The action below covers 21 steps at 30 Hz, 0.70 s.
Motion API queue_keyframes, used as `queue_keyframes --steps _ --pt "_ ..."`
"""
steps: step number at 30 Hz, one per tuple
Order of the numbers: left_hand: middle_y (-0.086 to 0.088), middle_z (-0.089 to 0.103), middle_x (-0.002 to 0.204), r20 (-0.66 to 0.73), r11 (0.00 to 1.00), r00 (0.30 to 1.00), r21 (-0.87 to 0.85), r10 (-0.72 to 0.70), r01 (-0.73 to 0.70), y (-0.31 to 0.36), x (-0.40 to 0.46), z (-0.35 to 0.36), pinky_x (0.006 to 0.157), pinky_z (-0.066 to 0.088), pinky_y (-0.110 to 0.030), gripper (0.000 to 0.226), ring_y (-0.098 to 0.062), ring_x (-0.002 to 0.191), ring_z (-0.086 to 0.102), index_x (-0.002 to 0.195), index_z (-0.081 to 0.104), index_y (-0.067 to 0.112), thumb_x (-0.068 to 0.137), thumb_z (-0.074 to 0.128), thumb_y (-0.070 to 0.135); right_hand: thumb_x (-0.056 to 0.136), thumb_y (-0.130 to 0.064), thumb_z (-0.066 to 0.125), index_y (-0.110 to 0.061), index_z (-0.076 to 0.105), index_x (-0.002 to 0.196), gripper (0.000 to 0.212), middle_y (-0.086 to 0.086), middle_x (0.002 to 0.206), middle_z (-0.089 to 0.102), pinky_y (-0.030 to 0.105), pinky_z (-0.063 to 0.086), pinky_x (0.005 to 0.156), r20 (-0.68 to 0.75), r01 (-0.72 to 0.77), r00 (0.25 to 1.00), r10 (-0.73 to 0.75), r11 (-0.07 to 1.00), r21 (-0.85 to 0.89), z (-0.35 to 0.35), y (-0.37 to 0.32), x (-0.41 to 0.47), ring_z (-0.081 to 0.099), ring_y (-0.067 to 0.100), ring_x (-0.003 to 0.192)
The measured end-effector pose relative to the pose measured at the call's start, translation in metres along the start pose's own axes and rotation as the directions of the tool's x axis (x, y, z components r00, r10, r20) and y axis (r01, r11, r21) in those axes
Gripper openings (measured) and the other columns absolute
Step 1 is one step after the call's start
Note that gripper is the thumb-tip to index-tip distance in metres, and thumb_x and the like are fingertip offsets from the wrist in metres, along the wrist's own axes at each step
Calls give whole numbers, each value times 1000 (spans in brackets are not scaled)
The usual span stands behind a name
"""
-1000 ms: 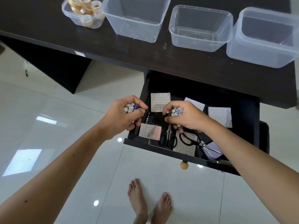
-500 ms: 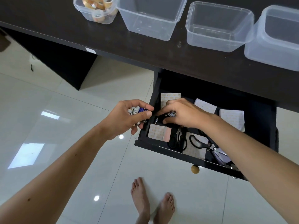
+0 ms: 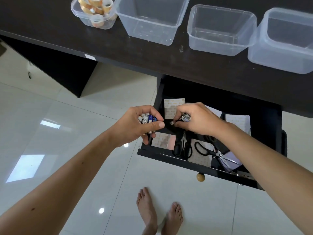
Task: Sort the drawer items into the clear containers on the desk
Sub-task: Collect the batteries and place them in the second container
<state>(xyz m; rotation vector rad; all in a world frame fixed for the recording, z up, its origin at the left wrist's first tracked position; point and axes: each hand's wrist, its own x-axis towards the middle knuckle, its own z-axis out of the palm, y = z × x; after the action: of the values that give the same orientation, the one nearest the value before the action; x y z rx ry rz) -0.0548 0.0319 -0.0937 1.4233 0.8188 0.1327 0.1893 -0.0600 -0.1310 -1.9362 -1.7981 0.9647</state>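
Note:
My left hand (image 3: pixel 135 126) hovers at the left edge of the open black drawer (image 3: pixel 169 156) and grips a bunch of batteries (image 3: pixel 147 119). Inside the drawer, my right hand (image 3: pixel 198 121) holds more batteries (image 3: pixel 185 117) in its palm, and its fingertips pinch one battery (image 3: pixel 172 123) low in the drawer. Two black scissors (image 3: pixel 183 146) and several tan paper packets (image 3: pixel 173 107) lie in the drawer. On the desk stand a clear container of tape rolls (image 3: pixel 94 12) and three empty clear containers (image 3: pixel 152 19), (image 3: pixel 220 29), (image 3: pixel 286 39).
The dark desk top (image 3: pixel 118 48) overhangs the drawer's back. A wooden knob (image 3: pixel 200 177) sticks out from the drawer front. My bare feet (image 3: pixel 159 212) stand on the glossy white tiled floor (image 3: pixel 50 126) below.
My right hand dipped deeper into the drawer and now pinches one more battery while still holding its bunch. The left hand stayed by the drawer's left edge with its batteries.

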Motion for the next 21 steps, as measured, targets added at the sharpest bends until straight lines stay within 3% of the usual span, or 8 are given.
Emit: queue_keyframes --steps 2,4,6,8,10,13,17,21 --pt "0 72 75 33 1000 999 3 4 -4 7 5 10 48 58 -31 10 -24 70 73 94 72 9 90 81 10 86 -25 88 -26 77 92 12 -10 98 75 36 61 56 -42 -80 996 85 992 94 -15 2 -17 68 3 66" --pt "0 73 75 80 999 997 43 6 -9 14 13 25 48 57 -29 9 -24 69 73 92 73 10 89 81 8 86 -21 88 -24 77 90 12 -11 93 76 31 58 46 -73 -135 986 148 978 162 -29 6 -37 67 3 53" --pt "-3 72 71 132 992 991 127 -8 -9 18 23 45 48 55 -28 9 -21 63 69 90 74 14 90 81 9 87 -14 86 -21 76 88 13 -16 76 76 26 55 44 -104 -167 976 191 965 202 -40 13 -58 66 5 46" --pt "-2 73 74 196 972 980 233 -33 -14 18 33 69 49 52 -26 11 -15 61 67 88 75 20 90 82 12 88 -13 84 -24 74 90 16 -6 64 73 23 50 45 -121 -209 962 245 944 254 -50 22 -79 62 9 40" --pt "1 74 86 283 936 959 346 -34 -69 17 43 94 55 54 -22 9 -11 65 69 89 76 25 90 83 20 91 -14 81 -34 76 103 25 3 66 73 24 52 48 -120 -233 953 278 926 296 -59 30 -99 63 17 43" --pt "14 73 94 432 857 899 486 -65 -171 16 56 128 70 61 -24 8 -15 78 73 90 78 28 88 85 30 96 -9 74 -42 75 122 42 -13 75 75 28 61 56 -99 -254 948 302 908 333 -67 40 -124 66 13 49" --pt "25 67 98 533 726 833 631 -151 -273 7 67 154 86 58 -26 7 -9 99 68 98 83 30 91 81 28 94 -7 73 -42 78 108 38 -3 100 77 32 63 59 -98 -281 937 336 890 359 -67 49 -144 69 14 56" --pt "13 71 122 536 541 829 750 -160 -380 -1 73 160 102 48 -32 28 -10 117 60 123 77 34 95 76 32 95 -7 73 -37 78 110 34 -16 73 72 29 60 57 -121 -287 928 351 886 365 -62 54 -158 65 8 48"
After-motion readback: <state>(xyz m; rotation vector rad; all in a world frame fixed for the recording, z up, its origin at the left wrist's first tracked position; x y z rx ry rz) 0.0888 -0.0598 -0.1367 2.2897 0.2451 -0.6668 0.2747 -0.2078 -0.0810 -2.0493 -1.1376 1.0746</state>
